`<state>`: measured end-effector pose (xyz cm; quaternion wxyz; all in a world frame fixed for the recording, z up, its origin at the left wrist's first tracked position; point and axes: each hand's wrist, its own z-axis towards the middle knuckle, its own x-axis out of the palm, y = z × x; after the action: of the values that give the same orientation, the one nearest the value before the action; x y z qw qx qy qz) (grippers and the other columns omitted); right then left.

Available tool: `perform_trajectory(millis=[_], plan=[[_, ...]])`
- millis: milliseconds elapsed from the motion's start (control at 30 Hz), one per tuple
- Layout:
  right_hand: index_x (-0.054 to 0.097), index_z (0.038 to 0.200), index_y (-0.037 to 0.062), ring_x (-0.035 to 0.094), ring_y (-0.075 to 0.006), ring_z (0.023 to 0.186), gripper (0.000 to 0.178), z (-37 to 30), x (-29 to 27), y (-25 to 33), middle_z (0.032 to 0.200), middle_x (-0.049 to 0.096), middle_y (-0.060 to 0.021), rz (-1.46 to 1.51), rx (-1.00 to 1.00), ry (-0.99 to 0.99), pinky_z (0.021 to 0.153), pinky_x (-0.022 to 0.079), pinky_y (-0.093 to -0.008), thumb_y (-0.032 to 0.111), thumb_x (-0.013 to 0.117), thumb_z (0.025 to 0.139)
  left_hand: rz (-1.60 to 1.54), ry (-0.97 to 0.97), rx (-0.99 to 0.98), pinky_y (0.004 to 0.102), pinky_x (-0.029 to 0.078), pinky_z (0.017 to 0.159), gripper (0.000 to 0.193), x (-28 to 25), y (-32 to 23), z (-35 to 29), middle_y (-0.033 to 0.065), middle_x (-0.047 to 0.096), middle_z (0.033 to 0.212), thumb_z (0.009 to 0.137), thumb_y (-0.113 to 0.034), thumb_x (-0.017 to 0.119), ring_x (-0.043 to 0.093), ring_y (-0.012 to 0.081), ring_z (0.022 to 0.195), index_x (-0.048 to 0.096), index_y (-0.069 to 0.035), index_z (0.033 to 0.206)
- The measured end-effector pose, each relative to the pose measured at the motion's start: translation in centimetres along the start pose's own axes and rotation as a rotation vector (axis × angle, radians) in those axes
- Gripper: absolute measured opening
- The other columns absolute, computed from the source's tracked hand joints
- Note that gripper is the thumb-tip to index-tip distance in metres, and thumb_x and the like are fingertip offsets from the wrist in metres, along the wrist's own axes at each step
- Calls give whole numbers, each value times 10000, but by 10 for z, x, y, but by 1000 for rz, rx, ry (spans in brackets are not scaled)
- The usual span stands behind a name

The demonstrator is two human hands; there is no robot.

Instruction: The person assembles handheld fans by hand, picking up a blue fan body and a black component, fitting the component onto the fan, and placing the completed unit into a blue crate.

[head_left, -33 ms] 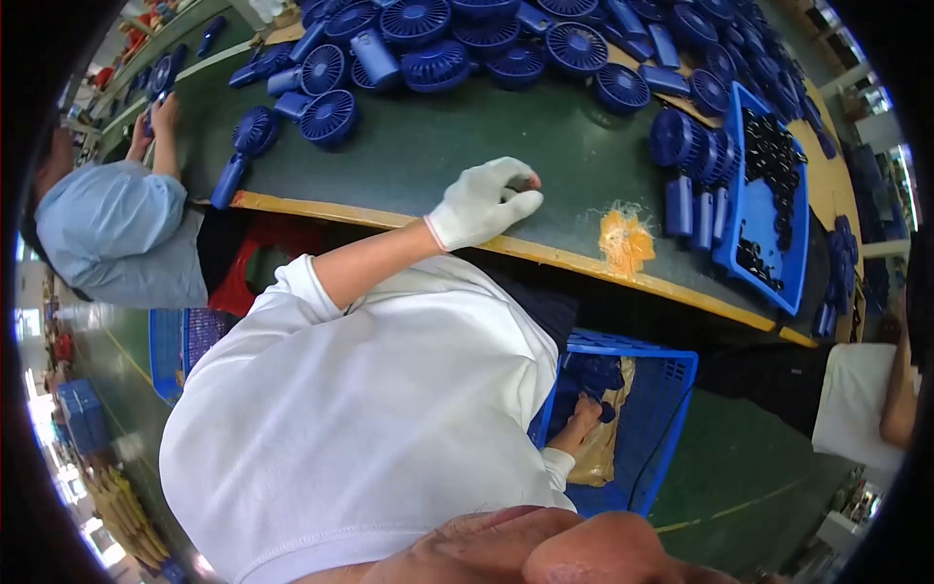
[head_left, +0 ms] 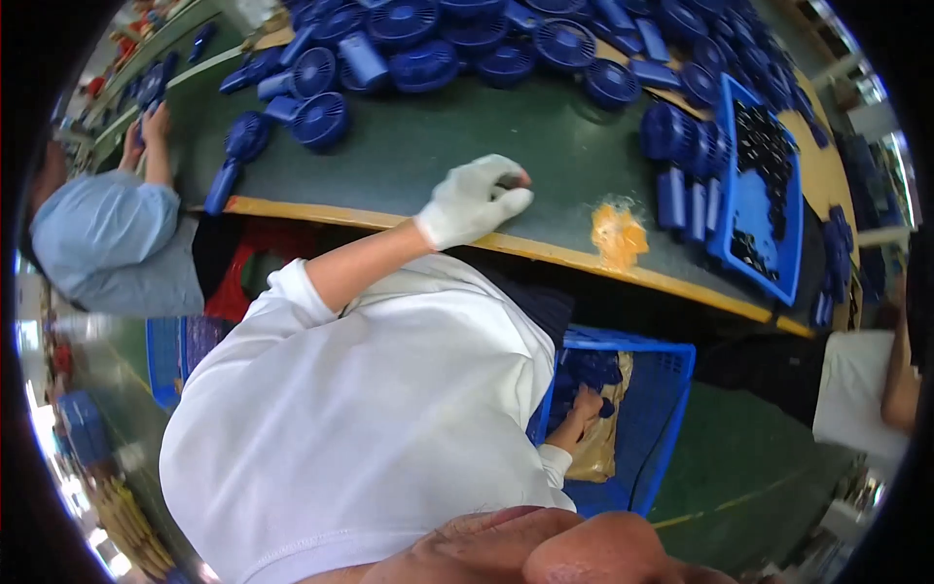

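My left hand [head_left: 477,202], in a white glove with a bare fingertip showing, rests at the worktable's front edge. Its fingers are curled, with a gap between thumb and forefinger and nothing in it. Low on the right, my bare right hand [head_left: 587,405] is down inside a blue plastic crate [head_left: 685,368]. Its fingers close on a dark blue piece [head_left: 607,408], whose full shape is hidden. Dark blue items [head_left: 590,368] and a crumpled brown bag [head_left: 605,450] lie beside that hand in the crate.
Blue handheld fans [head_left: 404,21] are heaped along the green table's far side; one fan [head_left: 245,138] lies left. Several stand by a blue tray [head_left: 786,277] of small black parts [head_left: 769,146]. Yellow tape [head_left: 619,236] marks the tabletop. Co-workers [head_left: 107,234] [head_left: 861,389] sit on both sides.
The view has shifted slightly, and the table's things sit a little further left. More of the tray's blue bottom shows among the black parts. Both my hands keep nearly the same pose.
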<state>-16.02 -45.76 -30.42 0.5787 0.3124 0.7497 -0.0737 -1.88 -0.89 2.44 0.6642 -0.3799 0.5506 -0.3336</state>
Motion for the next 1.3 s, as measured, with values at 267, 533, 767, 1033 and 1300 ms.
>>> perform_trajectory(millis=[267,533,767,1033,1300], plan=[[664,871,-24,607,-177,715,127,-37,-164,208,791,643,-104,815,-523,-220,688,494,-303,100,669,846,124,-125,117,298,524,778,209,-36,21,-22,121,660,966,841,-147,655,675,216,863,634,-11,998],[676,894,-30,627,-256,722,189,42,-315,292,819,665,-139,488,-866,-655,682,499,-351,159,664,888,315,-262,345,363,520,742,193,-84,21,-75,128,630,925,753,-149,723,634,302,853,645,-52,900],[678,852,-38,626,-398,713,289,138,-353,325,734,628,-231,-67,-868,-475,657,479,-445,250,647,854,872,-505,407,370,510,819,347,-182,25,-90,112,624,966,660,-129,785,613,294,947,623,-56,958],[664,906,-73,675,-252,677,280,154,-366,354,701,633,-249,-92,-942,-192,639,484,-392,195,652,825,1285,-145,157,390,420,1004,495,-266,94,-42,104,564,1224,706,-79,679,509,289,1184,594,-78,1194],[655,1073,-72,618,-177,661,389,230,-371,308,796,686,-124,266,-749,-135,646,499,-320,183,715,785,1119,71,236,404,446,930,534,-240,78,-15,144,584,1116,660,-312,762,555,311,1060,603,-57,1101]])
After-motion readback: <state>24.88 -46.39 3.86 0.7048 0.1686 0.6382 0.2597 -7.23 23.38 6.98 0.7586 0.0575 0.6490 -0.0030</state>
